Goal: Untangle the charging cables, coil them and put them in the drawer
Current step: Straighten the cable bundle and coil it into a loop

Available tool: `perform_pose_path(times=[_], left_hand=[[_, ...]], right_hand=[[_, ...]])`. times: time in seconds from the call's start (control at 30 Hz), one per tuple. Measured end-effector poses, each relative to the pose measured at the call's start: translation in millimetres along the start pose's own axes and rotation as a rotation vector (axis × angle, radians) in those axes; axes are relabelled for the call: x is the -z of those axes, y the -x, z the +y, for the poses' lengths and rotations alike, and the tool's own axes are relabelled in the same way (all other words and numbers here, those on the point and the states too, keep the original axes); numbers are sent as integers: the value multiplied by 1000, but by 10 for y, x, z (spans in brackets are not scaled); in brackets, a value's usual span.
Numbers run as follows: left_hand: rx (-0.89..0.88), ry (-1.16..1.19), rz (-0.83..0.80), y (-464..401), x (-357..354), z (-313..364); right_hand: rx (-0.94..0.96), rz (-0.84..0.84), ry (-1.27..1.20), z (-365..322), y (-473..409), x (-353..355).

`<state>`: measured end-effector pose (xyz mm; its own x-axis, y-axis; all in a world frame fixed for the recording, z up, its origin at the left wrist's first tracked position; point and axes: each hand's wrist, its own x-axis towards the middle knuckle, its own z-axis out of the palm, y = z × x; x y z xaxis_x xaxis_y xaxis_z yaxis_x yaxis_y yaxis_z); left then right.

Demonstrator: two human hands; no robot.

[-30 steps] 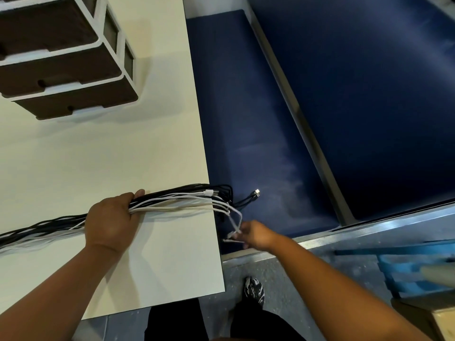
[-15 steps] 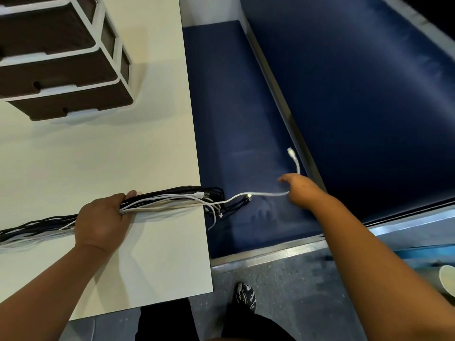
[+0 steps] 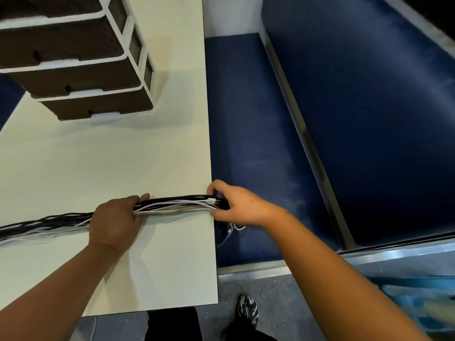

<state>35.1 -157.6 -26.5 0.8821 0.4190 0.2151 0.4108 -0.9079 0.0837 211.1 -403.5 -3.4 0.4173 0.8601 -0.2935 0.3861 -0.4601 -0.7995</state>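
— Fingers [image 3: 216,214] of the right hand [image 3: 242,209] now curl round the cable bundle [image 3: 172,205] at the tabletop [image 3: 147,156] edge; a moment ago they held one white lead out over the blue bench [image 3: 246,119].
— And the left hand [image 3: 115,217]?
— Clamped on the bundle as before. Ends look gathered; coiling likely comes next, with the drawer unit [image 3: 81,70] shut.

Dim, even indoor light leaves the pale tabletop [image 3: 98,163] brightest. Soft shadows lie under the drawers [image 3: 81,70] and both forearms. Wide-angle bending curves the frame's edges. Lower right is smeared by blur.
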Motion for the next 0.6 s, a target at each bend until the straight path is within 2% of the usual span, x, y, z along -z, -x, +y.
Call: perform_pose_path(times=[0.13, 0.2, 0.27, 0.33, 0.4, 0.47, 0.53, 0.6], left_hand=[[-29, 38, 30, -25, -7, -7], [-47, 60, 52, -32, -1, -6], [-56, 75, 60, -12, -3, -15], [-62, 88, 49, 9, -8, -36], [-66, 73, 37, 10, 22, -53], [-73, 56, 16, -6, 37, -55], [-96, 53, 2, -10, 37, -76], [-117, 55, -2, -13, 23, -83]], right_hand=[[-112, -32, 202, -26, -25, 212], [-153, 30, 369, -145, -17, 217], [-85, 149, 404, -396, 11, 61], [32, 175, 488, -684, -15, -281], [61, 193, 662, -830, -139, -733], [27, 357, 776, -842, -316, -1026], [-23, 534, 774, -865, -446, -1108], [-94, 602, 778, -880, -518, -1101]])
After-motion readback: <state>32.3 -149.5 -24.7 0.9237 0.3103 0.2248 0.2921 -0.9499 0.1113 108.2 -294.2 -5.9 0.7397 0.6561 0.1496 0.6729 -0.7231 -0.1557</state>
